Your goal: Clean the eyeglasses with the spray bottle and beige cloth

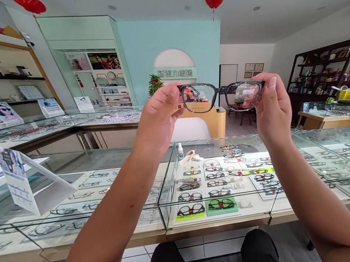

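Observation:
Both my hands hold up a pair of dark-framed glasses (pixel 220 90) above the glass display case. My left hand (pixel 161 113) pinches the left end of the frame between thumb and fingers. At the other end my right hand (pixel 273 106) grips near the hinge, its thumb on the outer edge. Reflections show in both lenses, a red patch among them. Below, in the display case (pixel 204 226), several rows of glasses rest on white and green cards. A small white spray bottle (pixel 180 150) stands by a beige cloth (pixel 191 157) at the back of the case.
A folded calendar-like card (pixel 17 181) stands on the glass at the left. More glass cases run along the left and right. Beyond are a wooden counter (pixel 221 124), a white chair back (pixel 190 128), and a dark shelf (pixel 315 63). My knees are below the case's front edge.

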Tool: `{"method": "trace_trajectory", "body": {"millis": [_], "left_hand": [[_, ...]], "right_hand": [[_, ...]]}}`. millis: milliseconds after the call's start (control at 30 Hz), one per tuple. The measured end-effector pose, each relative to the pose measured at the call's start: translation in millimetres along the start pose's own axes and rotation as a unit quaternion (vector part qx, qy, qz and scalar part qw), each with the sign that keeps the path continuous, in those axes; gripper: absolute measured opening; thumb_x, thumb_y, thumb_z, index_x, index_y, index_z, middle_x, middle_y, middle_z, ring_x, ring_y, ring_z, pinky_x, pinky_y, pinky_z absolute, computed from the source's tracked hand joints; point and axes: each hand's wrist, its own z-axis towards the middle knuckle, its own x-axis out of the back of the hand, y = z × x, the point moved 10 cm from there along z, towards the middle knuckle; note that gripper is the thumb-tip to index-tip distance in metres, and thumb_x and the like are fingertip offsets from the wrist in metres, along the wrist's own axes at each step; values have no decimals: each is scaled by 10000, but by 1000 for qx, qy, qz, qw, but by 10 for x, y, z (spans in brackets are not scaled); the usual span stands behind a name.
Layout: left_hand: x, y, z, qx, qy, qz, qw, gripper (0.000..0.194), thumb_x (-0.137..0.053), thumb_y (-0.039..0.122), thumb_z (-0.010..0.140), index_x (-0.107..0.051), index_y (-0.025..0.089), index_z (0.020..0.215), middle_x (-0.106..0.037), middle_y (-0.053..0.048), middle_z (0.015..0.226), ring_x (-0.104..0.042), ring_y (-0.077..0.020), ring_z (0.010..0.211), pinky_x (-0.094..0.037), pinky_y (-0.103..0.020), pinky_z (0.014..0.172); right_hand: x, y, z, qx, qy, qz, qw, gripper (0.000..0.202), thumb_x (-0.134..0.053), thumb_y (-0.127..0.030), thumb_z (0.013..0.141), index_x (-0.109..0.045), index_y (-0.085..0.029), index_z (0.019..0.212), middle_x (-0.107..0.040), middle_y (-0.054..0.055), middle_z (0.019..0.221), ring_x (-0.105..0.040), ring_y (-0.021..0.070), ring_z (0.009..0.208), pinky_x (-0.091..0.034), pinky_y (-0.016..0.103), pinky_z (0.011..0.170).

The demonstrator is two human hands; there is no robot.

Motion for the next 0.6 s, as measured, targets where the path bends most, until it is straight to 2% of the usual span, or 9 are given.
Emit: {"method": "trace_trajectory", "body": {"millis": [100, 200, 333, 467, 600], "left_hand": [[31, 20, -58, -11, 19, 8, 1000, 461, -866, 623, 878, -768, 265, 1151, -773, -54, 1163, -710, -236, 1244, -545, -351, 947], [42, 72, -114, -33, 36, 15, 999, 456, -878, 617, 867, -785, 258, 1133, -778, -42, 1101, -724, -245, 1226, -551, -381, 1016], [47, 108, -161, -53, 51, 8, 997, 421, -887, 577, 874, -794, 251, 1123, -792, -53, 1126, -702, -260, 1289, -539, -407, 1109], [49, 156, -198, -74, 63, 0, 995, 423, -898, 576, 863, -791, 252, 1113, -784, -56, 1173, -683, -270, 1333, -530, -408, 1142], [32, 183, -232, -83, 70, 5, 994, 400, -881, 570, 882, -778, 259, 1112, -774, -56, 1190, -682, -272, 1341, -547, -416, 1135]], "right_hand": [[-19, 55, -14, -3, -6, 12, 1000, 424, -533, -717, 1069, -736, -346, 1090, -632, 13, 811, -717, 215, 828, -596, 414, 748], [-53, 99, -24, -15, -10, 33, 999, 431, -531, -703, 1078, -733, -324, 1110, -618, 4, 820, -690, 187, 780, -582, 377, 705], [-118, 135, -36, -31, -13, 45, 998, 451, -512, -720, 1077, -723, -325, 1132, -631, 7, 857, -707, 182, 822, -585, 345, 694], [-142, 197, -61, -46, -1, 65, 997, 478, -517, -725, 1071, -731, -302, 1127, -663, 19, 864, -692, 186, 801, -583, 362, 701], [-175, 277, -88, -41, -15, 47, 998, 491, -448, -749, 1080, -750, -370, 1154, -681, 28, 878, -732, 221, 876, -571, 413, 746]]}}
